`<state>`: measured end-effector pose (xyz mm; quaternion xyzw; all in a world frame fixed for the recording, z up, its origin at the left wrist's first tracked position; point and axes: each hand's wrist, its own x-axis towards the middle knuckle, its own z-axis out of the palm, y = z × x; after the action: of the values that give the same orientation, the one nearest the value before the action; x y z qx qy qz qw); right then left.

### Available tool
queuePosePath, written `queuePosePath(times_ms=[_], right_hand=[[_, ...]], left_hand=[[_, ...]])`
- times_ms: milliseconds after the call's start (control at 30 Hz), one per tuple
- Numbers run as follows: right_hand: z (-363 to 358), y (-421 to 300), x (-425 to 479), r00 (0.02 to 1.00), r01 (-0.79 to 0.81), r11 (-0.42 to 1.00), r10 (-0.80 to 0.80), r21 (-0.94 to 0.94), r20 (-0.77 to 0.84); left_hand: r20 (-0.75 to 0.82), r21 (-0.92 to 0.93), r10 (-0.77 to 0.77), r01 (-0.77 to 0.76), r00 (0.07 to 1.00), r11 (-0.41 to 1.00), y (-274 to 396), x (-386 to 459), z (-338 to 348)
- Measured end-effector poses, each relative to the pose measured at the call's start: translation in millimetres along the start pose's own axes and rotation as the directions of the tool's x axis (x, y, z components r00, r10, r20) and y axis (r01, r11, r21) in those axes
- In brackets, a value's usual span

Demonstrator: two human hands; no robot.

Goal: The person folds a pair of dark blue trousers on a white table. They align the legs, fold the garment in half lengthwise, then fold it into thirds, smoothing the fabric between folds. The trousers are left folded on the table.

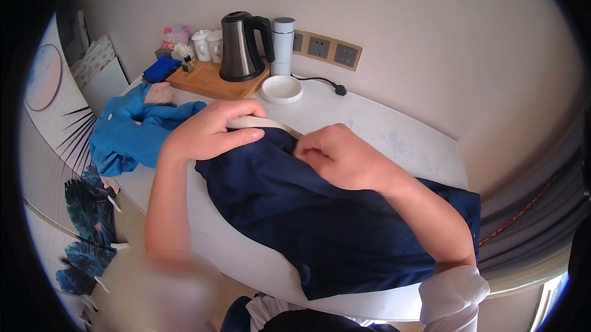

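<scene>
A dark navy garment [314, 221] lies spread across the white marbled table [240, 249], its narrow end towards the back left. My left hand [217, 131] grips that end, thumb on the navy cloth and fingers over a cream-coloured band [258, 122]. To its right, my right hand [341, 156] pinches the upper edge of the garment between thumb and curled fingers. The pinched fold is partly hidden by the fingers. The garment's wide end reaches the table's right side and front edge.
Behind stand a steel electric kettle [240, 50] on a wooden tray [198, 80], white lidded mugs [202, 46], a pale flask [282, 46] and a round white dish [282, 89]. A black plug [340, 89] lies near the wall. A blue buttoned garment [124, 133] is at the left.
</scene>
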<state>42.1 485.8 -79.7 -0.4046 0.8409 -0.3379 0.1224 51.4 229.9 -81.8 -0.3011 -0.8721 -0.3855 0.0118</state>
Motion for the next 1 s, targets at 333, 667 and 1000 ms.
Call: queuePosePath(times_ms=[333, 667, 1000], right_hand=[[-1, 18, 25, 0.903, -0.058, 0.997, 0.077, -0.057, 0.422], [28, 28, 77, 0.625, 0.049, 0.869, 0.358, -0.492, 0.693], [60, 44, 40, 0.636, -0.051, 0.695, 0.576, -0.717, 0.513]], left_hand=[[-0.031, 0.071, 0.229, -0.226, 0.973, 0.972, 9, 21, -1], [-0.07, 0.152, 0.295, -0.283, 0.953, 0.947, 21, 25, 12], [-0.069, 0.145, 0.296, -0.284, 0.953, 0.948, 23, 10, -1]])
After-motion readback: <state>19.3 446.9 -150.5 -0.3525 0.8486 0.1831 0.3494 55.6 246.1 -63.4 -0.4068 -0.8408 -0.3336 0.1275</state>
